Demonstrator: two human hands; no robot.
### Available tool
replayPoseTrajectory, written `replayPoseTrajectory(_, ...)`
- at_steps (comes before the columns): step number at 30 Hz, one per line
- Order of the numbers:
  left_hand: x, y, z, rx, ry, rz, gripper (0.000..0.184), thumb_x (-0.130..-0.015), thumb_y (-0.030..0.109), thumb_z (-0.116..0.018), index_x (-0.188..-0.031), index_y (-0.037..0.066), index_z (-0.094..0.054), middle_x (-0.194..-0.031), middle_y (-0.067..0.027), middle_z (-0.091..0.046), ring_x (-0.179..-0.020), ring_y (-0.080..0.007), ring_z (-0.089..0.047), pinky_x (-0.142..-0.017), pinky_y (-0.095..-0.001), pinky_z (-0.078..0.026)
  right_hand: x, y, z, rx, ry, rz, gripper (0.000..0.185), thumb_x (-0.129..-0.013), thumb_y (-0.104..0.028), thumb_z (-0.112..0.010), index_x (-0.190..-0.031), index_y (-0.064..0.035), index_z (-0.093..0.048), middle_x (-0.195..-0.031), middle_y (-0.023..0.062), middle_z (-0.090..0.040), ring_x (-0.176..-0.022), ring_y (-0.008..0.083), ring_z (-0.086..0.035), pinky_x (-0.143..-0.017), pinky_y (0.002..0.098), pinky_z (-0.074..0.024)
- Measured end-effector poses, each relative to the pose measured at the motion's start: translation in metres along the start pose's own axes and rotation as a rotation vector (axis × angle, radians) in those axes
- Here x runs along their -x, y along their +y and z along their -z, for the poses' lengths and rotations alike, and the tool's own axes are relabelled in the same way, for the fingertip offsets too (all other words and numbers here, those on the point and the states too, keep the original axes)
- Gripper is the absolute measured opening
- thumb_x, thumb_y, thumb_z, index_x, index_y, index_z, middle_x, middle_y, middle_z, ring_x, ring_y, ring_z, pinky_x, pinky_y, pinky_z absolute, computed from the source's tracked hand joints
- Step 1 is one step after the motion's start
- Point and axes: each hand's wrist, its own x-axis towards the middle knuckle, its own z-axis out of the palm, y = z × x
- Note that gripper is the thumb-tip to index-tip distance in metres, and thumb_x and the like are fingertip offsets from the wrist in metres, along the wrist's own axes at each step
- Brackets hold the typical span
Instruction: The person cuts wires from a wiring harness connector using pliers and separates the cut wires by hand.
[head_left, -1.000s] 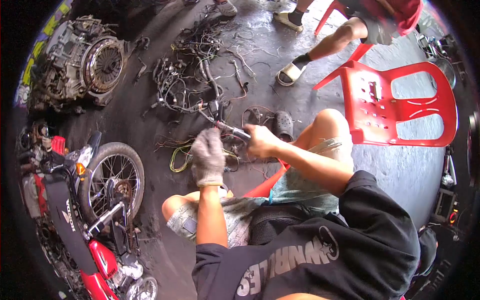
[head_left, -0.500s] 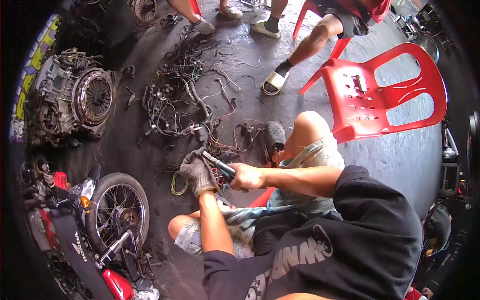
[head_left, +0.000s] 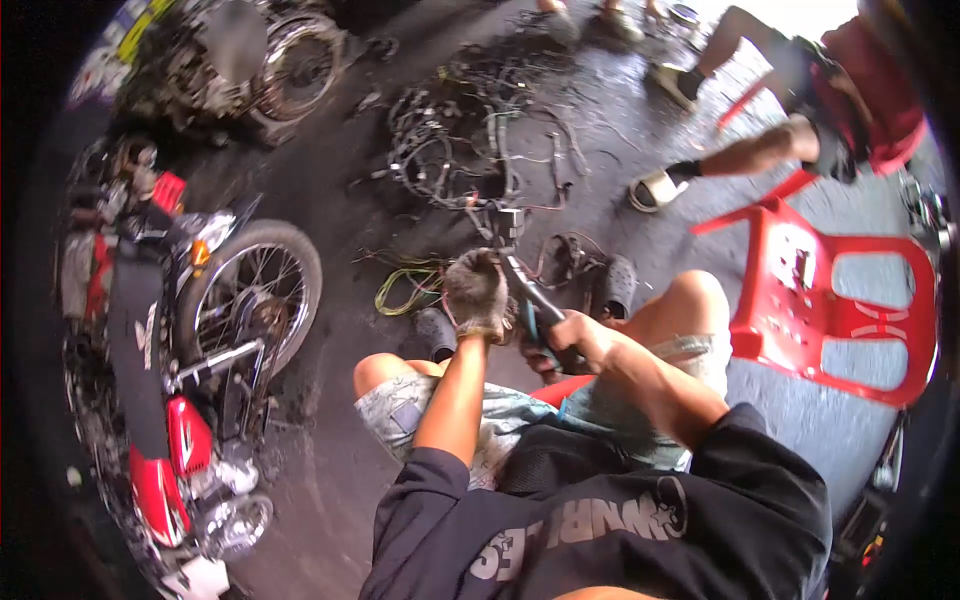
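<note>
My left hand (head_left: pixel 475 292), in a grey work glove, is closed around the near end of a wiring harness (head_left: pixel 497 150) that trails over the floor ahead. A dark connector block (head_left: pixel 510 226) lies just beyond the glove. My bare right hand (head_left: pixel 582 340) is wrapped around long-handled pliers (head_left: pixel 537 300) with black and teal grips. Their head points up and left, close to the gloved fingers; the glove and blur hide whether the jaws touch a wire. Loose yellow-green wires (head_left: pixel 405 290) lie left of the glove.
A motorcycle (head_left: pixel 140 330) stands at left, its rear wheel (head_left: pixel 250 300) nearest me. An engine part (head_left: pixel 295 70) sits at upper left. Another person's leg (head_left: pixel 750 150) and a red plastic chair (head_left: pixel 780 270) are at right. A dark clog (head_left: pixel 620 283) shows beside my hands.
The view has shifted, so the motorcycle and harness sit differently in it. The pliers' handles now look spread further apart, and both hands remain close together at the harness end.
</note>
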Motion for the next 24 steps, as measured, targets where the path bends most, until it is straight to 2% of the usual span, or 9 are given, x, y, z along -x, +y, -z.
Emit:
replayPoseTrajectory(2, 0.002, 0.022, 0.010, -0.130, 0.011, -0.062, 0.027, -0.087, 0.025, -0.055, -0.078, 0.003, -0.068, -0.074, -0.0123, -0.069, -0.071, -0.0245, -0.066, -0.065, -0.0356, -0.047, 0.000, -0.002, 0.000, 0.020, -0.052, 0.016, 0.045, -0.069, -0.002, -0.057, -0.113, -0.0053, -0.049, -0.077, 0.0064, -0.051, -0.063, 0.0181, -0.051, -0.055, 0.0364, -0.0433)
replayPoseTrajectory(4, 0.007, 0.042, 0.018, 0.031, -0.023, 0.100, 0.026, -0.087, 0.027, -0.057, -0.078, 0.005, -0.069, -0.072, -0.0122, -0.068, -0.072, -0.0241, -0.066, -0.065, -0.0366, -0.048, -0.011, -0.010, 0.001, 0.852, 0.103, 0.172, 0.048, -0.066, -0.005, -0.062, -0.112, -0.0024, -0.051, -0.073, 0.0042, -0.051, -0.061, 0.0185, -0.051, -0.055, 0.0350, -0.0426)
replayPoseTrajectory(6, 0.010, 0.045, 0.020, -0.282, -0.052, 0.218, 0.027, -0.084, 0.032, -0.060, -0.079, 0.007, -0.069, -0.072, -0.0119, -0.068, -0.071, -0.0256, -0.066, -0.065, -0.0372, -0.049, -0.016, -0.012, -0.002, 1.359, 0.521, 0.258, 0.057, -0.060, -0.016, -0.068, -0.112, 0.0006, -0.052, -0.083, 0.0177, -0.063, -0.076, 0.0317, -0.063, -0.070, 0.0402, -0.0492)
replayPoseTrajectory(8, 0.014, 0.036, 0.009, -0.452, 0.083, 0.153, 0.035, -0.086, 0.037, -0.053, -0.074, 0.008, -0.069, -0.071, -0.0158, -0.067, -0.070, -0.0333, -0.066, -0.063, -0.0421, -0.050, -0.019, -0.024, -0.019, 1.506, 0.847, 0.027, 0.059, -0.061, -0.018, -0.066, -0.115, 0.0015, -0.050, -0.095, 0.0258, -0.063, -0.093, 0.0377, -0.064, -0.083, 0.0436, -0.0492)
replayPoseTrajectory(12, 0.009, 0.010, -0.005, -0.492, 0.177, 0.114, 0.042, -0.085, 0.036, -0.050, -0.068, 0.001, -0.065, -0.069, -0.0195, -0.065, -0.068, -0.0360, -0.065, -0.061, -0.0462, -0.047, -0.042, -0.016, -0.002, 1.542, 1.037, 0.123, 0.061, -0.063, -0.024, -0.068, -0.116, 0.0017, -0.051, -0.098, 0.0254, -0.064, -0.097, 0.0399, -0.062, -0.085, 0.0449, -0.0491)
replayPoseTrajectory(14, 0.008, -0.011, -0.006, 0.054, 0.104, 0.186, 0.034, -0.083, 0.024, -0.049, -0.061, -0.001, -0.056, -0.059, -0.0120, -0.061, -0.053, -0.0214, -0.056, -0.055, -0.0418, -0.042, -0.046, -0.023, 0.010, 1.464, 0.988, 0.127, 0.060, -0.061, -0.028, -0.072, -0.111, 0.0010, -0.055, -0.097, 0.0247, -0.064, -0.097, 0.0377, -0.063, -0.085, 0.0433, -0.0489)
replayPoseTrajectory(15, 0.008, 0.010, 0.005, -0.022, 0.094, 0.243, 0.028, -0.085, 0.023, -0.047, -0.060, 0.010, -0.051, -0.055, 0.0015, -0.049, -0.050, -0.0109, -0.050, -0.046, -0.0314, -0.039, -0.043, -0.022, 0.010, 1.380, 0.917, 0.138, 0.058, -0.061, -0.029, -0.072, -0.108, 0.0007, -0.057, -0.096, 0.0243, -0.065, -0.096, 0.0367, -0.063, -0.083, 0.0427, -0.0491)
replayPoseTrajectory(18, 0.009, 0.026, 0.020, 0.460, 0.100, 0.280, 0.033, -0.084, 0.021, -0.060, -0.055, 0.009, -0.050, -0.053, 0.0052, -0.045, -0.048, -0.0069, -0.043, -0.047, -0.0303, -0.036, -0.031, -0.025, 0.012, 1.178, 0.667, 0.311, 0.049, -0.062, -0.024, -0.071, -0.102, 0.0008, -0.059, -0.083, 0.0161, -0.064, -0.073, 0.0249, -0.061, -0.069, 0.0359, -0.0486)
replayPoseTrajectory(24, 0.014, 0.082, 0.040, 0.380, 0.114, 0.433, 0.034, -0.083, 0.023, -0.068, -0.057, 0.007, -0.054, -0.053, 0.0009, -0.052, -0.047, -0.0086, -0.045, -0.048, -0.0290, -0.039, -0.025, -0.016, 0.016, 0.638, 0.287, 0.222, 0.037, -0.066, -0.012, -0.063, -0.101, -0.0024, -0.056, -0.071, 0.0036, -0.054, -0.056, 0.0148, -0.049, -0.051, 0.0300, -0.0391)
